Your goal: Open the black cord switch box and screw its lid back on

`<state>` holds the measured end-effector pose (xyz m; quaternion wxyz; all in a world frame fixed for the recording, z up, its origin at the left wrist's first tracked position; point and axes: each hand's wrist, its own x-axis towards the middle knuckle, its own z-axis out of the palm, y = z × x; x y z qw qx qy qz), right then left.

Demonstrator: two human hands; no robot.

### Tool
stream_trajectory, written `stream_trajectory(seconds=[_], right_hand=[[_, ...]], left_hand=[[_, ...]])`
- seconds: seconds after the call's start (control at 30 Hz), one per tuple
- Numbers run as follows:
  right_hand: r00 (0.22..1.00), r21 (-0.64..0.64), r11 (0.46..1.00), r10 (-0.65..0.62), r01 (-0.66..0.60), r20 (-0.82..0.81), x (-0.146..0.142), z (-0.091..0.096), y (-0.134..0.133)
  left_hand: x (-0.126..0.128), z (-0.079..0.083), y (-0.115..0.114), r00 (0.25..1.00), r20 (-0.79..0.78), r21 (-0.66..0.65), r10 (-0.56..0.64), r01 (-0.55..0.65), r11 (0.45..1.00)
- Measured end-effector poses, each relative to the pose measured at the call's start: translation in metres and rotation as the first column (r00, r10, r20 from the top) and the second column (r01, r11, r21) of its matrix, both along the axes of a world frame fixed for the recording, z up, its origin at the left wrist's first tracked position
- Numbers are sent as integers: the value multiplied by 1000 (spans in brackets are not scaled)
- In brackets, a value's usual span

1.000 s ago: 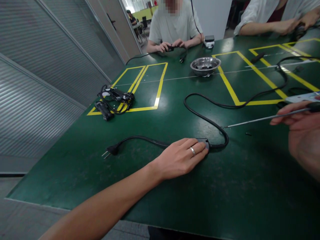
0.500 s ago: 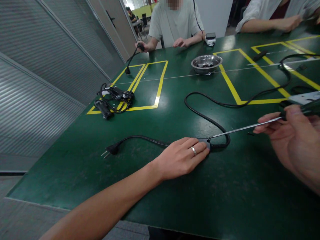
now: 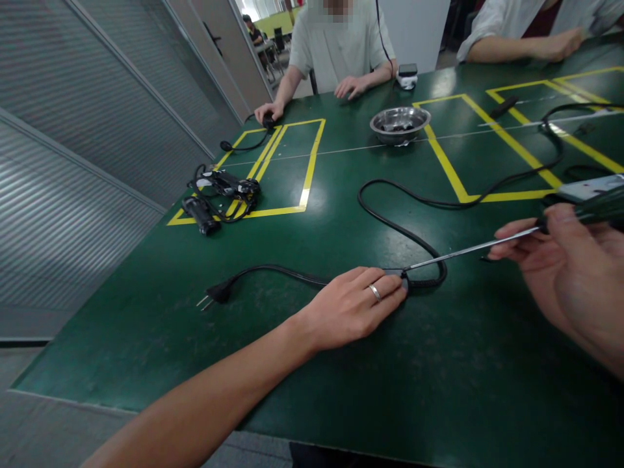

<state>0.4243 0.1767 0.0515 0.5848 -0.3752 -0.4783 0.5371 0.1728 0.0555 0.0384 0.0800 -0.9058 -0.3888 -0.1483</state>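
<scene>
My left hand, with a ring on one finger, lies over a small black box set in a black power cord and presses it to the green table. The cord's plug lies to the left. My right hand grips a long screwdriver by its dark handle; the thin metal shaft reaches left and its tip touches the box at my left fingertips.
A steel bowl sits at the table's middle back. A heap of black cords and parts lies at the left on yellow tape lines. Two other people work at the far edge; one has a hand on another cord.
My right hand brought the screwdriver down and left until its tip met the box under my left hand. The person opposite moved a cord out to the left and laid it on the table.
</scene>
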Motion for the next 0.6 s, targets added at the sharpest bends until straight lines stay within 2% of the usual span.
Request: stream_trajectory(seconds=[0.33, 0.6], right_hand=[[1000, -10, 1000, 10, -10, -13, -1, 1, -1], [1000, -8, 1000, -22, 22, 10, 2, -1, 2]], left_hand=[[-1, -4, 1, 998, 52, -43, 24, -22, 999], [-1, -3, 1, 999, 31, -103, 20, -17, 995]])
